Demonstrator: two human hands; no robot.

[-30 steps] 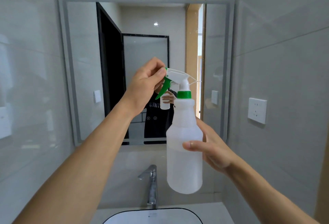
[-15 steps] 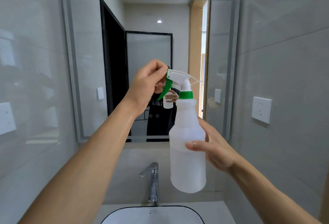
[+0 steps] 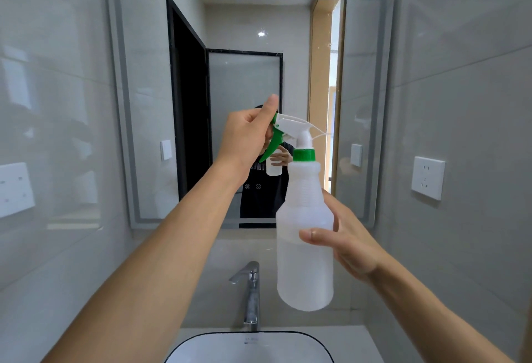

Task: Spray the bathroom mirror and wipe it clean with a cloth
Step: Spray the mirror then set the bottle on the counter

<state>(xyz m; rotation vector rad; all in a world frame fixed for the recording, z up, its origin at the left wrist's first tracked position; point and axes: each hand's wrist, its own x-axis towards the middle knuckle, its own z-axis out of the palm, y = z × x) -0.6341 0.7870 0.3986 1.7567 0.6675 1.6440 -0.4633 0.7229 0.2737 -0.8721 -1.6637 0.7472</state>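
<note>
The mirror [image 3: 247,74], framed by a pale lit border, fills the wall ahead of you and reflects a dark doorway and your torso. Below it, the basin [image 3: 247,345] is cut off by the lower edge, with the tap [image 3: 251,290] rising behind its rim. You hold the spray bottle [image 3: 304,247] upright between mirror and basin, slightly right of centre: translucent white body, green collar, white head, green trigger. Your right hand [image 3: 345,241] curls round the bottle's body, fingers hidden behind it; your left hand [image 3: 247,135] pinches the nozzle tip. Open air surrounds the bottle; a socket [image 3: 428,177] sits on the right wall.
</note>
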